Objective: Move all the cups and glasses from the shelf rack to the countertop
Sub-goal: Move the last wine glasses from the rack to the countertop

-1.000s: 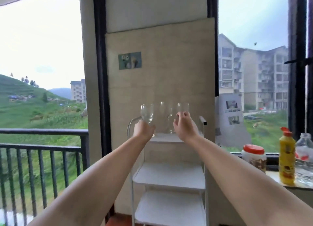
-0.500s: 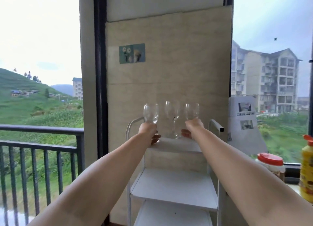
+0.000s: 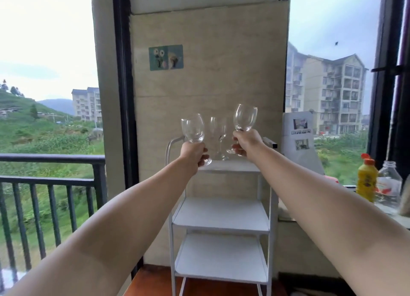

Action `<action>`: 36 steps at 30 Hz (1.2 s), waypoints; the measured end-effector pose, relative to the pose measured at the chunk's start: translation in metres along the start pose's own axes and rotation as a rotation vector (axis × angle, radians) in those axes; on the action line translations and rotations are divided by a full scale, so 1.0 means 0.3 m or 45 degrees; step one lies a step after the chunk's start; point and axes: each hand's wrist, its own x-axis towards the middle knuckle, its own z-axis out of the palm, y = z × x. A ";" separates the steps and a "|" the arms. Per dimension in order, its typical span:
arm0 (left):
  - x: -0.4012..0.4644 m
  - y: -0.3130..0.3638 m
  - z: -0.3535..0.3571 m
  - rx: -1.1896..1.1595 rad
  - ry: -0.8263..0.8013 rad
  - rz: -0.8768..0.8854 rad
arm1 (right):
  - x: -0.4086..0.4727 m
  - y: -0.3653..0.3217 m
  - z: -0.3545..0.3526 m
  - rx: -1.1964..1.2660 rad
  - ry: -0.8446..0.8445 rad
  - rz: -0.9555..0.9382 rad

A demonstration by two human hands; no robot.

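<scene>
Head-worn view, facing forward, near the white rack [image 3: 221,213]

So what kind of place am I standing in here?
Probably a flat's kitchen corner beside a balcony: a white shelf rack holding a wine glass, bottles on a countertop, and a balcony railing outside.

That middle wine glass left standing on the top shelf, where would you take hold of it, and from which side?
Grip the middle glass by its thin stem, below the bowl, coming from the front, the open side of the white rack. It stands upright with the wall close behind it. The left hand and right hand each grip a neighbouring glass the same way, probably the surest hold.
</scene>
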 end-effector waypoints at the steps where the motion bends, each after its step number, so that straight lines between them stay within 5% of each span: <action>1: -0.033 -0.002 -0.006 -0.002 -0.018 -0.005 | -0.043 -0.001 -0.006 -0.026 -0.012 -0.024; 11: -0.413 -0.086 -0.137 0.048 -0.136 -0.150 | -0.493 0.092 -0.078 -0.145 0.017 0.083; 23: -0.942 -0.578 -0.098 0.273 -0.360 -0.555 | -1.118 0.494 -0.326 -0.132 0.227 0.525; 36: -1.718 -0.955 0.378 0.604 -1.047 -0.801 | -1.882 0.839 -1.039 -0.109 0.767 0.989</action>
